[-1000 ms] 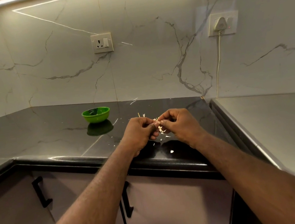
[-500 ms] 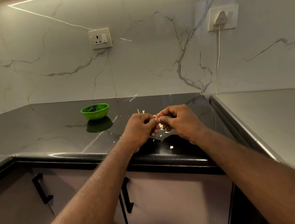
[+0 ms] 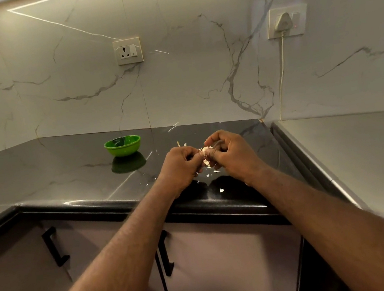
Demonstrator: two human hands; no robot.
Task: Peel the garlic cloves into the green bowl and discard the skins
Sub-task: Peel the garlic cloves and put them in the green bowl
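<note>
Noted a garlic clove [image 3: 204, 152] pinched between the curled fingertips of left hand [image 3: 180, 168] and right hand [image 3: 233, 154], well right of the green bowl [image 3: 123, 147], skin flakes [image 3: 221, 190] likewise; judged light, firm, slippery once bare, skin papery and brittle, so best gripped by its ends.

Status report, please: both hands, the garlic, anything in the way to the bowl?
Left hand and right hand both pinch one garlic clove above counter. Clove not yet in green bowl. Skin bits on counter; no obstacle toward bowl.
</note>
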